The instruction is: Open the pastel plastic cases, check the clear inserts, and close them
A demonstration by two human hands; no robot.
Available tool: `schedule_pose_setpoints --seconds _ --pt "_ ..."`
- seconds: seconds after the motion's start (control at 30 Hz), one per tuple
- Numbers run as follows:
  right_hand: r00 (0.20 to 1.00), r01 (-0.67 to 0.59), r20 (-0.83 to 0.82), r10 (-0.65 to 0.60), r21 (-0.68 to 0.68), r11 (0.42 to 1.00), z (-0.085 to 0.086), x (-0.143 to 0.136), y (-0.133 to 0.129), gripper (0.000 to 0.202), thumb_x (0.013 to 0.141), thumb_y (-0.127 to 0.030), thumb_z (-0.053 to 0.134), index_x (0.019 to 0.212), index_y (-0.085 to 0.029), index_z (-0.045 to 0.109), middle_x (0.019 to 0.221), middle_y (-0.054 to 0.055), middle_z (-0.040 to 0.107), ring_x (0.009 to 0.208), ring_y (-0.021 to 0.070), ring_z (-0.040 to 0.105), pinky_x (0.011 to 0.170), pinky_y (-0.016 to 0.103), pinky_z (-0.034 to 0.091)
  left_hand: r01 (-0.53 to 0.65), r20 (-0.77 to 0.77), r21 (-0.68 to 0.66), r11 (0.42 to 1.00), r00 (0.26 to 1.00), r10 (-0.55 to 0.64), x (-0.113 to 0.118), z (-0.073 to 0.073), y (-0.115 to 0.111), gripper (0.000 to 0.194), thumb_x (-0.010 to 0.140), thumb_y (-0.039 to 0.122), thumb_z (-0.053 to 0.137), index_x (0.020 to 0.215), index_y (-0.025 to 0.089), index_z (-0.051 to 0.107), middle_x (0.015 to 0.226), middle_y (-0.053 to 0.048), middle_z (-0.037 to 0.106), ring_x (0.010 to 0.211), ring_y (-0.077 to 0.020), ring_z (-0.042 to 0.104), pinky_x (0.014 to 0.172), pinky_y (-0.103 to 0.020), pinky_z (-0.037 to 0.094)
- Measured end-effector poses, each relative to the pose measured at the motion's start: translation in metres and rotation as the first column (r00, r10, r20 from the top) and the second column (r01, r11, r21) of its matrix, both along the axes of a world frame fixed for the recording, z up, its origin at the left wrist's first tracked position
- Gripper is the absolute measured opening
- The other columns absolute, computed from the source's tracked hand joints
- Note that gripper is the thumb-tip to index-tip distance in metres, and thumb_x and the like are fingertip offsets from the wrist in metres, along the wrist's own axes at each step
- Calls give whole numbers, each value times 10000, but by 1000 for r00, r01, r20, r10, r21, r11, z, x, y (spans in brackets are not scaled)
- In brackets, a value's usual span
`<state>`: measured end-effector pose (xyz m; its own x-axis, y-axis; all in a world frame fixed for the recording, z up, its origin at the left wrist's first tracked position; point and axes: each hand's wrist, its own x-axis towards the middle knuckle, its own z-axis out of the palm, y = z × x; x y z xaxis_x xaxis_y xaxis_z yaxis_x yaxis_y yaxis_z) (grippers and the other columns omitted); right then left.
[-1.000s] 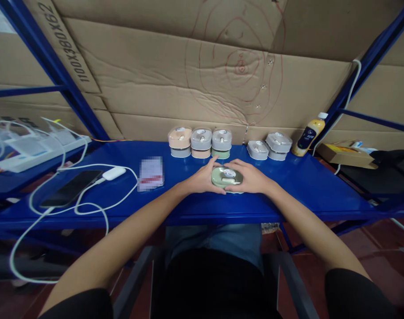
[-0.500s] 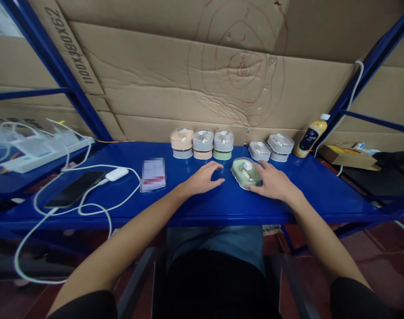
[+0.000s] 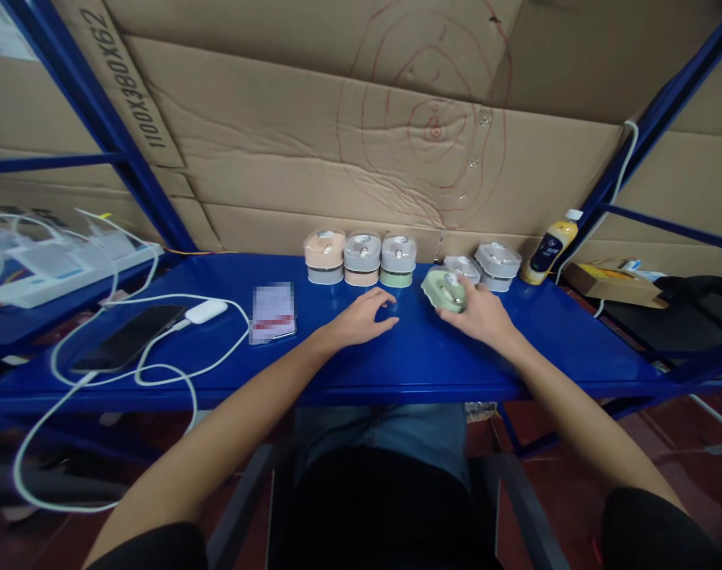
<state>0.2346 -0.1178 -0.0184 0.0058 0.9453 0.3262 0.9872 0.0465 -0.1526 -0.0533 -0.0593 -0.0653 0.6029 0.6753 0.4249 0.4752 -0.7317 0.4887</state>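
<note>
My right hand (image 3: 480,310) grips the right side of a green lidded container (image 3: 442,291), which is tilted a little and partly covers a low grey container (image 3: 463,268) behind it. My left hand (image 3: 364,317) hovers over or rests on the blue table, fingers apart and curved, with nothing in it. Behind it stand three stacks of two: a peach container on grey (image 3: 324,253), a grey one on peach (image 3: 362,255) and a grey one on green (image 3: 398,255). Another grey stack (image 3: 499,263) stands just beyond my right hand.
A bottle with yellow contents (image 3: 551,249) and an open cardboard box (image 3: 613,286) are at the right. On the left of the blue table (image 3: 337,372) lie a blurred-out flat item (image 3: 272,313), a black phone (image 3: 132,336), white cables and a power strip (image 3: 76,277).
My right hand has closed on the green container and moved it up and back, toward the low grey container. My left hand is almost where it was.
</note>
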Motion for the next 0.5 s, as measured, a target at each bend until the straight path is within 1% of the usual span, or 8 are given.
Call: schedule_pose_setpoints --seconds 0.1,0.17,0.23,0.3,0.37,0.5 --pt "995 103 -9 -103 100 990 17 11 28 924 890 -695 662 1582 -121 448 1274 288 658 1062 441 711 902 509 532 2 6 -9 1000 1000 -2 0 0 0 360 948 458 663 1206 208 679 1240 -121 680 1119 -293 716 1075 -502 588" --pt "982 187 7 -189 118 975 28 15 53 886 893 -659 678 1526 -71 481 1295 320 647 1123 464 695 940 536 532 -1 11 -25 1000 1000 1 -1 1 0 369 943 468 666 1208 212 680 1251 -123 677 1120 -297 716 1078 -512 589" --pt "963 262 38 -268 121 958 36 16 77 837 894 -635 688 1465 -47 520 1319 344 638 1183 474 676 959 533 531 -1 16 -46 999 1000 2 -1 1 1 375 936 474 676 1212 220 679 1261 -121 676 1118 -299 715 1076 -521 590" --pt "947 302 77 -311 110 947 38 15 98 827 885 -630 704 1443 -43 536 1319 347 647 1199 465 677 956 514 536 1 15 -60 998 1000 0 -2 2 1 377 932 476 681 1212 223 678 1264 -121 675 1121 -301 714 1077 -527 590" --pt "937 322 116 -330 82 943 37 14 112 838 877 -635 716 1438 -37 543 1311 344 662 1206 453 683 953 499 540 -1 5 -62 998 1000 1 -2 2 1 377 933 474 679 1212 221 675 1264 -122 671 1131 -303 710 1080 -529 587" --pt "923 351 154 -352 36 936 32 14 123 924 857 -654 730 1484 -14 504 1330 338 658 1233 438 679 972 489 534 -4 -21 -64 998 1000 2 -2 2 1 401 941 475 666 1232 199 663 1283 -139 649 1162 -309 700 1095 -527 573"
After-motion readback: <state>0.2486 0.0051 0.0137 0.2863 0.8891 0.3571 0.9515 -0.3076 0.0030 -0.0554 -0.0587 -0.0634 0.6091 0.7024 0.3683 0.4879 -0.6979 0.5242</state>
